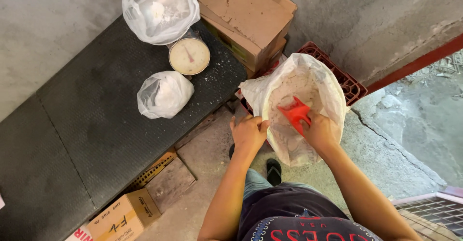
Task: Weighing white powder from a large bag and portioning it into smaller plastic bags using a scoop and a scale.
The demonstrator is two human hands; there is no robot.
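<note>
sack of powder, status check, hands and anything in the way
Left hand grips white sack rim. Right hand holds red scoop inside. Nothing blocking.

Three white plastic bags: one on the scale point(160, 10), one on the table point(165, 94), one big open sack point(318, 84) (holding powder). One dial scale point(189, 55). One red scoop point(295, 113). One red crate point(345, 79). Two cardboard boxes point(246, 19) point(125, 217).

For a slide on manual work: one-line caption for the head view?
Right hand holds a red scoop inside a white sack; left hand grips its rim.
</note>
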